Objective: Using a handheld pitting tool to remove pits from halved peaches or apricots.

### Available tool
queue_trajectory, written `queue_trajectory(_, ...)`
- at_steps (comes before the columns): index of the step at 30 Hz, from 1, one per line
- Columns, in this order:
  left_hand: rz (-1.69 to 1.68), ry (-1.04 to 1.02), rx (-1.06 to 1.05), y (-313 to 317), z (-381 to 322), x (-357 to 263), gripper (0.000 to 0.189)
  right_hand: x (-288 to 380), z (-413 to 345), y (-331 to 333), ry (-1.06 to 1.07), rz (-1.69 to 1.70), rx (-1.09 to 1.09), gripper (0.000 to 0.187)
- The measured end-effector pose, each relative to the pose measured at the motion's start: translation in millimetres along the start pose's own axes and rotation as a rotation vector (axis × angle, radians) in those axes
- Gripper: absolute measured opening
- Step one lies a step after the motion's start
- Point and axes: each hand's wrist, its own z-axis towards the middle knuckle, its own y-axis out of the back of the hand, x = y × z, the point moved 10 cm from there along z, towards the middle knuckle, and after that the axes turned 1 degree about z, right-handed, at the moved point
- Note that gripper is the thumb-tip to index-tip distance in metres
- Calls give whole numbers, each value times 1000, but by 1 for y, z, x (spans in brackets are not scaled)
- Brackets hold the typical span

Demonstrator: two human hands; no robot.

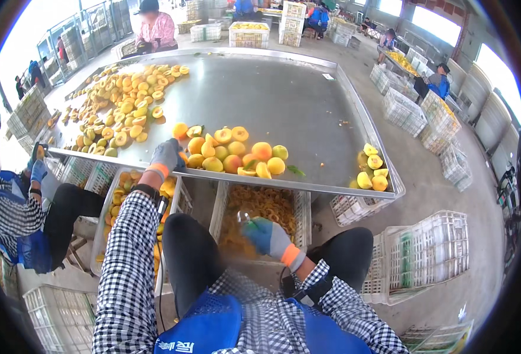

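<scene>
My left hand (167,155), in a grey and blue work glove, reaches over the near edge of the metal table (260,106) and touches the left side of a group of peaches or apricots (231,155), some whole and some halved. Whether its fingers grip a fruit is hidden. My right hand (262,236), gloved too, is closed around a small tool with a green handle and a shiny metal end (244,216). It hangs over a white plastic crate (303,217) of orange-brown fruit scraps (260,203) between my knees.
Many halved fruits (127,101) cover the table's left part; a few lie at its near right corner (372,170). A crate of fruit (110,221) stands below, left of my knees. Empty-looking crates (428,252) stand at right. A co-worker (17,212) sits close at left, another person (156,28) beyond the table.
</scene>
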Motion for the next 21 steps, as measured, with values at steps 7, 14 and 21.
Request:
queue_trajectory(7,-1597,-15,229,-16,-60,-73,37,57,-11,47,127,153,-395,19)
queue_trajectory(14,-1985,85,474,-34,-152,-157,40,102,-20,58,179,-379,-472,25)
queue_trajectory(21,-1806,65,393,-40,-163,-154,32,96,-27,58,152,-386,-443,28)
